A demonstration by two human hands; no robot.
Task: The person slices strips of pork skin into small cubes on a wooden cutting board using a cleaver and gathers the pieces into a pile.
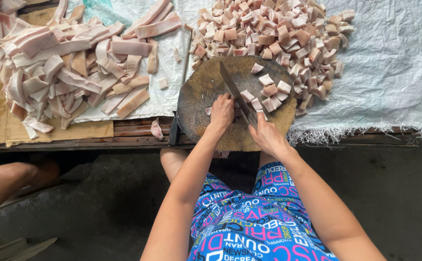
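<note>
Grip status: the right hand (pixel 268 137) is clenched on the handle of a cleaver (pixel 237 95), whose blade runs up and to the left across a round wooden chopping block (pixel 199 99). The left hand (pixel 222 111) is pressed down, fingers curled, on a piece of pale pink meat that lies on the block beside the blade; most of that piece is hidden under the hand.

Work done: a small cluster of cut cubes (pixel 270 92) lies on the right part of the block, and a large heap of diced pieces (pixel 274 31) is spread on the white woven sheet (pixel 390 72) beyond it, at far right.

Work left: a big pile of long uncut strips (pixel 71 67) sits at far left on the bench (pixel 124 133), partly on cardboard (pixel 51 130). One stray scrap (pixel 156 129) lies at the near edge of the bench, just left of the block.

Judgement: dicing is well under way, perhaps near the midpoint, as the strip pile and the diced heap look comparable in bulk.

Another person's limb (pixel 8 181) shows at near left, well apart from the work.
</note>
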